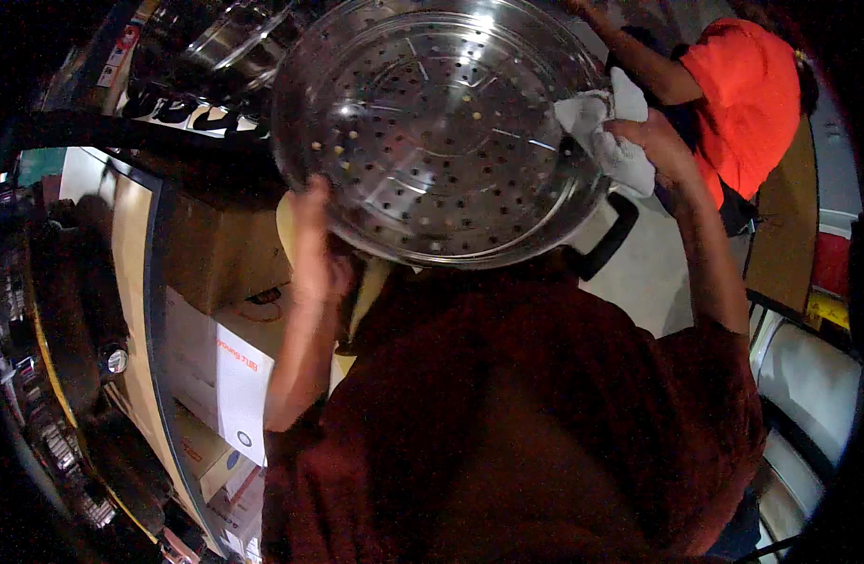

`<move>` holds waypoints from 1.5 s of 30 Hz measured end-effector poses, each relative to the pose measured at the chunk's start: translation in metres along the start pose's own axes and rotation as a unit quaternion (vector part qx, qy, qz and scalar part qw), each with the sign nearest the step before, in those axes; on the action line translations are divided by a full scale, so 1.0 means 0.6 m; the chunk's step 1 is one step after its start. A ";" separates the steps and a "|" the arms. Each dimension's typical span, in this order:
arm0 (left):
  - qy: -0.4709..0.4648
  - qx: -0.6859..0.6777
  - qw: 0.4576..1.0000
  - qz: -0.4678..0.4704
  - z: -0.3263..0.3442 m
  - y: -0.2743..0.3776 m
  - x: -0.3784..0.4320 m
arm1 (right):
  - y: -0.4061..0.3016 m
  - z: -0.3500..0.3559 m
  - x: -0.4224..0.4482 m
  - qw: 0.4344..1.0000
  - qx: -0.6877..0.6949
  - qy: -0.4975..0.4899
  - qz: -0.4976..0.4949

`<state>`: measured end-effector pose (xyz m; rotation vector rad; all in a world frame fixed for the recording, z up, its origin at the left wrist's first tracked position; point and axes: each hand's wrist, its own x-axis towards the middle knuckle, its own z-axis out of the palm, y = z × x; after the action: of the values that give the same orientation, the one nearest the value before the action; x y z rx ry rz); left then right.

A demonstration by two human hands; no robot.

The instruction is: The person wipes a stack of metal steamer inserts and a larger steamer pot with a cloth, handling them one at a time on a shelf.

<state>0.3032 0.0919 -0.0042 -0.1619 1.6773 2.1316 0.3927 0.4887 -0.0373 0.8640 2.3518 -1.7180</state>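
Note:
A large round metal steamer pan with a perforated bottom is held up before me, tilted towards the camera. My left hand grips its lower left rim, slightly blurred. In my right hand is a crumpled white cloth, pressed against the pan's right inner wall. A black side handle sticks out at the lower right. Small yellowish specks show on or through the perforated bottom; which, I cannot tell.
A person in an orange shirt is at the upper right, beside a brown tabletop. Shiny metal cookware stands at the upper left. Cardboard boxes and a white box lie beneath a wooden shelf edge. White chairs are at the right.

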 end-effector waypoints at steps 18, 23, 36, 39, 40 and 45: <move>-0.038 -0.055 0.996 0.059 -0.065 0.054 0.062 | -0.168 0.025 0.118 0.937 -0.196 -0.087 -0.277; -0.021 -0.107 0.992 0.063 -0.077 0.044 0.055 | -0.204 0.048 0.236 0.875 -0.400 -0.043 -0.268; 0.115 -0.185 0.971 0.100 -0.102 -0.011 -0.020 | -0.238 0.154 0.174 0.843 -0.401 0.087 -0.348; 0.156 -0.207 0.962 0.091 -0.117 -0.023 -0.027 | -0.237 0.167 0.090 0.667 -0.521 0.151 -0.510; 0.161 -0.217 0.959 0.082 -0.112 -0.025 -0.026 | -0.223 0.177 0.061 0.665 -0.483 0.134 -0.554; 0.220 -0.158 0.961 0.059 -0.145 -0.061 -0.055 | -0.145 0.288 -0.086 0.673 -0.362 -0.194 -0.615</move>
<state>0.3331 0.0078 -0.0491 -0.6922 1.5809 2.5892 0.3506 0.2959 -0.0046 -1.3475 2.9063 -0.6111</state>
